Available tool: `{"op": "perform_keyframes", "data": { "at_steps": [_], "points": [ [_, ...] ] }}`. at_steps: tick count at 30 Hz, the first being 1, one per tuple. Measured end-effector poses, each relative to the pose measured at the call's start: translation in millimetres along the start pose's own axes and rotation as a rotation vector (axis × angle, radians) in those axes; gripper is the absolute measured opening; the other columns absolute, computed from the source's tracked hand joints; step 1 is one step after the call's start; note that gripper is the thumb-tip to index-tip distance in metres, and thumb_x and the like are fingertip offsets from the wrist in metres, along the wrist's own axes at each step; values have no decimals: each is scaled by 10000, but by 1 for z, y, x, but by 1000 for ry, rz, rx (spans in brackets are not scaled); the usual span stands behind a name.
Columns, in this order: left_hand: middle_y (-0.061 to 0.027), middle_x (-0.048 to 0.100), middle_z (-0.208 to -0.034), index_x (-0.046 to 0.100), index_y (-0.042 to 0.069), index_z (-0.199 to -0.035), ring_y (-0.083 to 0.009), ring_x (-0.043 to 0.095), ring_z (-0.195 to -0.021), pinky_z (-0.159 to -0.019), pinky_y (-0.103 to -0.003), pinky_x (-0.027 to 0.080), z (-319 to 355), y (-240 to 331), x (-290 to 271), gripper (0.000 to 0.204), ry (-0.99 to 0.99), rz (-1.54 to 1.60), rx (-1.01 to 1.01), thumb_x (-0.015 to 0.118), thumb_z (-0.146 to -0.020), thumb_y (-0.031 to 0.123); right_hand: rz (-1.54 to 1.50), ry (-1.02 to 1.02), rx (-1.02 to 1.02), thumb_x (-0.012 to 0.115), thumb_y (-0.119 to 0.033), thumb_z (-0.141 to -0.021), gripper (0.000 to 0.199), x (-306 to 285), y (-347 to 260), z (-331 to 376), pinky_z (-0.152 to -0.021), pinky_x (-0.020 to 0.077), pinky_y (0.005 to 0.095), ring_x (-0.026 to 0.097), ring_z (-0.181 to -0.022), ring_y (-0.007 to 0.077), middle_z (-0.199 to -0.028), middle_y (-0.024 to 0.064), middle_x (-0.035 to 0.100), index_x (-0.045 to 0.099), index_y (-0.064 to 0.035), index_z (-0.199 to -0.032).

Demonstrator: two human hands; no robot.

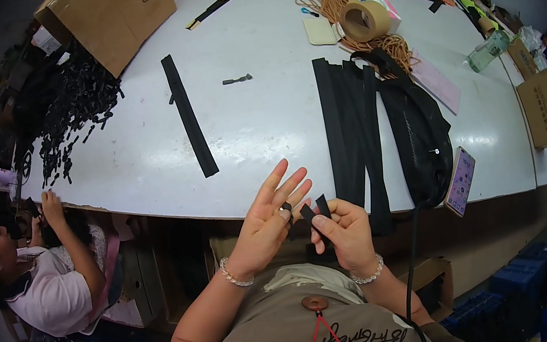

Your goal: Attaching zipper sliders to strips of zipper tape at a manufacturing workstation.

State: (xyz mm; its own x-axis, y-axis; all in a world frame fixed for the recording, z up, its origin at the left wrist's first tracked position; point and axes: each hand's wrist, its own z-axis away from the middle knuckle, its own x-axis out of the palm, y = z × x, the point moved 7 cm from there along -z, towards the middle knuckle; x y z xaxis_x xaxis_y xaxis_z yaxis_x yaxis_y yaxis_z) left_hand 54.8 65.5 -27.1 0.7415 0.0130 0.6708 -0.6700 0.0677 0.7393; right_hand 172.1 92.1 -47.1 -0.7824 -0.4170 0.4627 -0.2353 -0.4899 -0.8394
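Note:
Both hands are raised in front of my chest at the table's near edge. My left hand point(265, 228) pinches a small dark piece point(286, 207), which looks like a zipper slider, between thumb and finger, its other fingers stretched out. My right hand point(349, 234) grips a black zipper tape point(322, 205), whose two ends splay apart above the thumb. The rest of that tape is mostly hidden by the hand. The small piece and the tape ends are close together; whether they touch I cannot tell.
Black zipper tapes point(341, 124) hang over the white table's point(266, 122) edge, beside a black bag point(418, 134) and a phone point(460, 181). One strip point(188, 116) lies left of a zipper pull point(237, 79). A carton point(113, 17) stands by piled black pulls point(73, 102). A co-worker point(46, 271) sits left.

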Motion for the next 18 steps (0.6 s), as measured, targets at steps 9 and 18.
{"op": "perform_keyframes", "data": {
  "at_steps": [9, 18],
  "points": [
    [-191, 171, -1480, -2, 98, -1457, -287, 294, -1334, -1043, -356, 317, -3, -5, 5, 686, -32, -415, 77, 274, -860, -98, -128, 144, -104, 554, -38, -883, 80, -8, 5, -8, -518, 461, 202, 557, -563, 103, -765, 85, 610, 550, 30, -925],
    [-193, 129, -1494, -44, 97, -1455, -283, 332, -1319, -998, -305, 350, -4, -8, 14, 760, -159, -851, -61, 246, -803, -163, 88, 47, -52, 588, 23, -847, 118, -8, 13, -17, -532, 453, 183, 563, -605, 72, -831, 53, 618, 581, 57, -960]
  ]
}}
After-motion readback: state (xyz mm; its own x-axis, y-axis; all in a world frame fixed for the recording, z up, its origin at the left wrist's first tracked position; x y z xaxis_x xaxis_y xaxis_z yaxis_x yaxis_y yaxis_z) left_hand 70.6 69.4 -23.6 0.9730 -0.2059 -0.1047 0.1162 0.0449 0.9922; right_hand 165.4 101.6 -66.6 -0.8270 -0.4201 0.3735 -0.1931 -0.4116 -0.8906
